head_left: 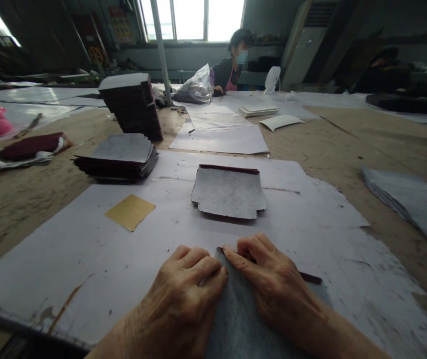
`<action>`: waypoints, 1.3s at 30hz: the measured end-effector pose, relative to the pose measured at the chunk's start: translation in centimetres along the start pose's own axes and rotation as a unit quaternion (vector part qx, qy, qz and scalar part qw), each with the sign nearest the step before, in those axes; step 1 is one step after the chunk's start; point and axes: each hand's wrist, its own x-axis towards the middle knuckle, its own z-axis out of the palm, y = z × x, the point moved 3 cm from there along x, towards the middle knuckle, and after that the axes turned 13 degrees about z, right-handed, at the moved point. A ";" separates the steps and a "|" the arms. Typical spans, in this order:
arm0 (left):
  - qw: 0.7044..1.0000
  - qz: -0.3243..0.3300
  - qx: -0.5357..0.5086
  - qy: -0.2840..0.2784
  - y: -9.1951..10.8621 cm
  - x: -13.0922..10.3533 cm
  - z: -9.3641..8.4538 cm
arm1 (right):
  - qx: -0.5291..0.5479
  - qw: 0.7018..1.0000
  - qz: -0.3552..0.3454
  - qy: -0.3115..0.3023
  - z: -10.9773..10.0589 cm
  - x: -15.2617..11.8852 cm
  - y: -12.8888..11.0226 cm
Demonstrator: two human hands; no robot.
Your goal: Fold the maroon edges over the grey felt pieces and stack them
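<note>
A grey fabric-like piece with a dark maroon folded edge lies on the white paper at the near side, partly under my hands. My left hand is closed, its thumb and fingers pinched at the piece's left edge. With fingers curled, my right hand presses its index finger and thumb on the far left corner, where a bit of maroon edge shows. Just beyond sits a small pile of similar grey pieces with a maroon folded edge at its far side.
White paper covers the near table. A yellow square card lies left, below a stack of grey-topped maroon pieces. Behind stands a taller stack. Grey sheets lie right. A person sits across the table.
</note>
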 end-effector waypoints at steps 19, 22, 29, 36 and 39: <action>0.999 0.007 0.027 0.029 -0.2 -0.6 0.8 | -0.027 1.000 -0.010 -0.009 -0.1 0.2 -0.2; 1.000 -0.004 0.020 -0.005 -0.1 -0.3 0.4 | -0.054 0.998 -0.009 -0.014 -0.1 0.2 -0.6; 0.999 -0.023 0.012 -0.029 0.2 -0.1 -0.1 | -0.036 0.998 0.036 -0.034 -0.2 0.4 -0.3; 0.999 -0.027 0.019 -0.018 0.1 -0.6 0.0 | 0.005 0.988 0.156 -0.012 -2.2 0.4 1.3; 0.999 -0.030 0.007 0.033 0.0 -0.8 -0.4 | -0.024 0.978 0.198 -0.062 -2.2 0.3 1.3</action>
